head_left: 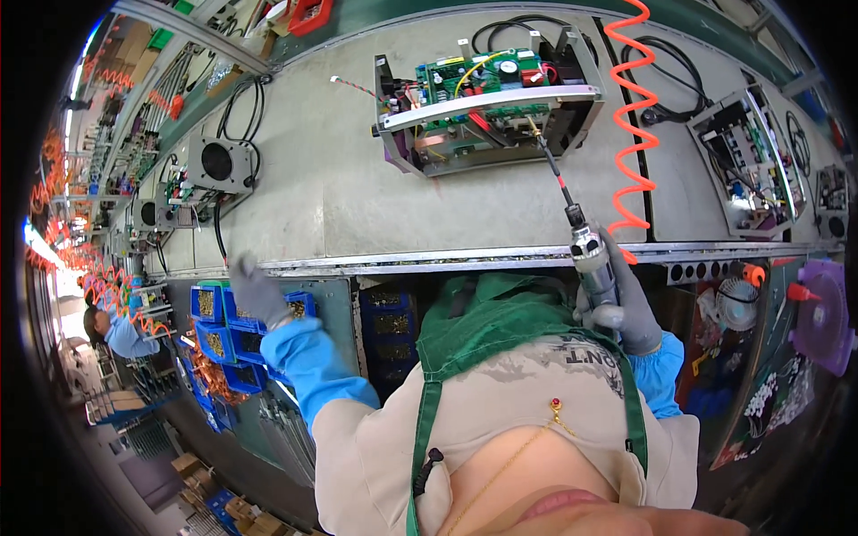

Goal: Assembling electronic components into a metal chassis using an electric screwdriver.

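My right hand (626, 304), in a grey glove, is wrapped round a silver and black air screwdriver (592, 255). Its long thin bit reaches up to an open-framed electrical unit (490, 103) on the bench. A brass-coloured bit of metal shows where the bit's tip meets the unit's front; whether they touch I cannot tell. Inside the metal frame are a green circuit board (483, 76) and red, yellow and black wires. My left hand (257, 293), also gloved, is over the edge of small blue bins (234, 339) holding small metal parts. Its fingers are blurred.
An orange coiled air hose (636, 134) hangs across the bench (375, 210). Another open unit (751, 161) stands at right, and a fan unit (219, 165) with black cables at left. A purple fan-shaped part (822, 313) is at far right. Someone in blue (130, 335) works at far left.
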The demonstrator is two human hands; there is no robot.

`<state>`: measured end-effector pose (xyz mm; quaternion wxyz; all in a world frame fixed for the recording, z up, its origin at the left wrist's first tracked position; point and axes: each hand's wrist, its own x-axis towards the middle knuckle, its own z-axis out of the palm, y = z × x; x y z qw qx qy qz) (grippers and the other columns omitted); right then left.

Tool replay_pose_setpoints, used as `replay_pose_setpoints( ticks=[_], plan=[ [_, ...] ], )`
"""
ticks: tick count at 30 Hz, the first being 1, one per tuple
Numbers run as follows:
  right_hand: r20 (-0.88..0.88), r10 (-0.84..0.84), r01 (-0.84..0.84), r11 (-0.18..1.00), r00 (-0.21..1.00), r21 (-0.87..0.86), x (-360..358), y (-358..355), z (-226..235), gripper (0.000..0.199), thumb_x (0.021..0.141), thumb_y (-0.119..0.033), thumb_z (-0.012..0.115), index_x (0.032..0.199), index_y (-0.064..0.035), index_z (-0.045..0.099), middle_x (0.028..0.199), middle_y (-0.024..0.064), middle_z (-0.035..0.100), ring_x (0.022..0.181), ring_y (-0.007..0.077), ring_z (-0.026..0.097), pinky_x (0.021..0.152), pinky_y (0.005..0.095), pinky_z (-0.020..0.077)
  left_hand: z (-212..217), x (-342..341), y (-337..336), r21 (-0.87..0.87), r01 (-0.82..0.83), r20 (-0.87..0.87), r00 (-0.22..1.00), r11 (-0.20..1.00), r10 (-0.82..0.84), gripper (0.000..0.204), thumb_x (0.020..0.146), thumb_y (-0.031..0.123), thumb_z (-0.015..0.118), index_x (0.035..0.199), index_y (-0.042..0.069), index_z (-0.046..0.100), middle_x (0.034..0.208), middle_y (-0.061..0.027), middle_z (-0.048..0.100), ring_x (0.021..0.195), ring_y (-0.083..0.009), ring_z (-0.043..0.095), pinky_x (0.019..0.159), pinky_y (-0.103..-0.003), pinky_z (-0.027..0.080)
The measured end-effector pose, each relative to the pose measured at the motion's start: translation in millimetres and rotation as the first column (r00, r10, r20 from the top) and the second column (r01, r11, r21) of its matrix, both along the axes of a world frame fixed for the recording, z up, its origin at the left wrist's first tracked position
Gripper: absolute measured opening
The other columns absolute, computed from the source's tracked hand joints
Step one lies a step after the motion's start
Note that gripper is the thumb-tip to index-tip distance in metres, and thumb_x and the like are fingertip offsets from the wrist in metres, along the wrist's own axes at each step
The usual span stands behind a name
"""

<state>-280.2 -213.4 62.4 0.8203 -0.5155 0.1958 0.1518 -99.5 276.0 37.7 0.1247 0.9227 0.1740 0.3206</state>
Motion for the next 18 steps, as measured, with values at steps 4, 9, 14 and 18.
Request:
replay_pose_setpoints(
  ticks=[4,9,14,18],
  plan=[
    [0.033,-0.017,0.016,0.999,0.999,0.033,-0.6,4.0,-0.8,0.110,0.056,-0.009,0.066,0.152,-0.0129,0.011,0.077,0.0115,0.056,0.062,0.0179,0.058,0.055,0.0273,0.0472,30.3,46.9,-184.2,0.055,0.874,0.045,0.480,0.482,-0.876,0.031,0.074,-0.004,0.060,0.103,0.008,0.066,0.102,-0.0105,0.062,0.101,-0.0288,0.058,0.087,-0.038,0.046],
    [0.029,0.007,-0.007,1.000,1.000,-0.003,5.5,15.7,-0.1,0.118,0.051,-0.024,0.072,0.152,-0.0162,0.010,0.074,0.0115,0.056,0.062,0.0194,0.060,0.054,0.0272,0.0487,25.2,57.6,-294.5,0.372,0.928,-0.221,0.122,0.032,-0.968,0.015,0.072,0.016,0.067,0.087,0.014,0.065,0.112,0.0023,0.062,0.107,-0.0254,0.055,0.089,-0.040,0.043],
    [0.038,-0.004,0.002,0.999,0.999,0.049,14.2,18.7,0.5,0.106,0.060,-0.009,0.064,0.152,-0.0135,0.012,0.077,0.0120,0.055,0.059,0.0170,0.057,0.057,0.0294,0.0482,-7.3,80.4,-259.6,0.421,0.907,-0.364,0.189,0.020,-0.912,0.013,0.074,0.014,0.063,0.086,0.013,0.063,0.115,0.0029,0.062,0.109,-0.0239,0.054,0.088,-0.038,0.047],
    [0.056,0.103,-0.101,0.994,0.993,-0.033,28.4,26.8,3.3,0.098,0.065,-0.013,0.065,0.151,-0.0124,0.016,0.085,0.0121,0.058,0.058,0.0158,0.057,0.056,0.0282,0.0465,-15.5,85.5,-257.1,0.414,0.910,-0.328,0.157,0.008,-0.932,0.018,0.069,0.014,0.065,0.086,0.011,0.063,0.117,0.0028,0.062,0.109,-0.0239,0.054,0.089,-0.036,0.048]
  ],
)
